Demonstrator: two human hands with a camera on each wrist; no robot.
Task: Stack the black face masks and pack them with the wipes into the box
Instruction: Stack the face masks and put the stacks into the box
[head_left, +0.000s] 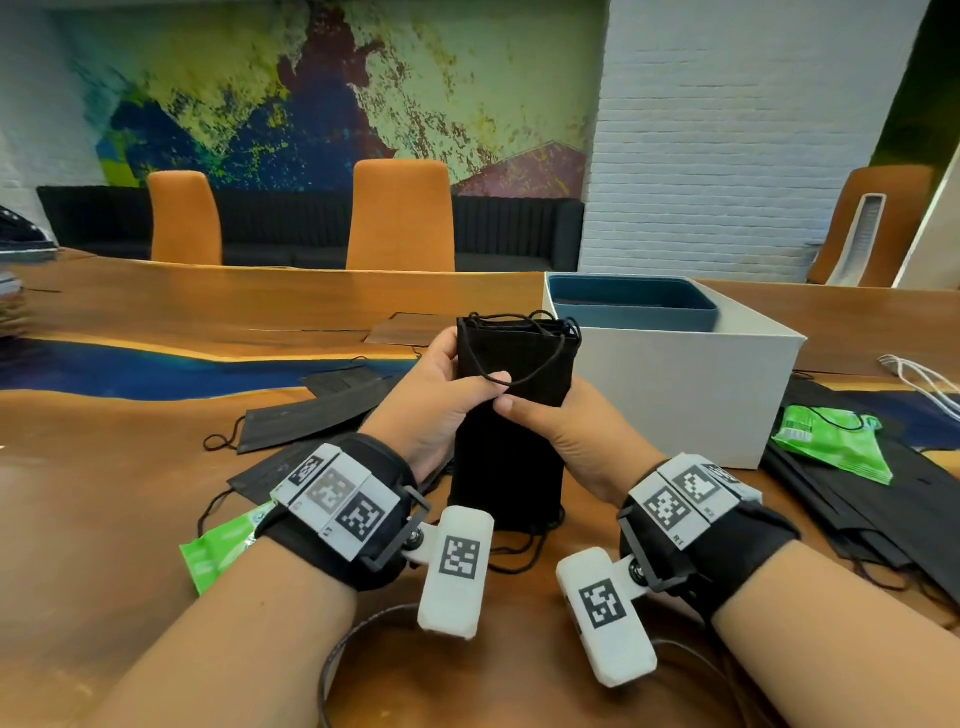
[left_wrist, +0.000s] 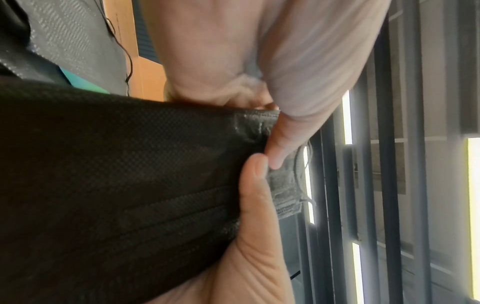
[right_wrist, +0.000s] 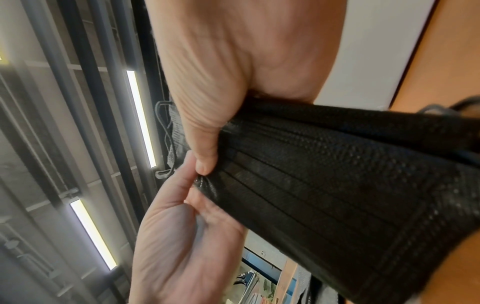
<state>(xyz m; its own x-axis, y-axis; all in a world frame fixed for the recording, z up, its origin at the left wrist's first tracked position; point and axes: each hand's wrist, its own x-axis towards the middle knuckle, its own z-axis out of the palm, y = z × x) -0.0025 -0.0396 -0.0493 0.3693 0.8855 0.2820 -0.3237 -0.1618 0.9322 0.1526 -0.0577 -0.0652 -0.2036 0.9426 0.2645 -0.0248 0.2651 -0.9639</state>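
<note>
The stack of black face masks (head_left: 511, 410) stands on end on the table (head_left: 130, 493), just before the white box (head_left: 680, 384), clasped by the left hand (head_left: 441, 395) and right hand (head_left: 566, 431) from either side, thumbs meeting on its face. Loose masks (head_left: 311, 410) and wipes packets (head_left: 831, 441) lie around.

From the left wrist, curled fingers (left_wrist: 257, 197) pinch the textured cloth: light, soft, likely to splay.

From the right wrist, pleats and dangling loops (right_wrist: 166, 123) show; gripping both long edges seems best.

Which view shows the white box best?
The head view: the white box stands whole behind both hands, a blue tray inside. The right wrist view shows perhaps a blank white strip of it; the left wrist view shows none, only the mask stack.
</note>
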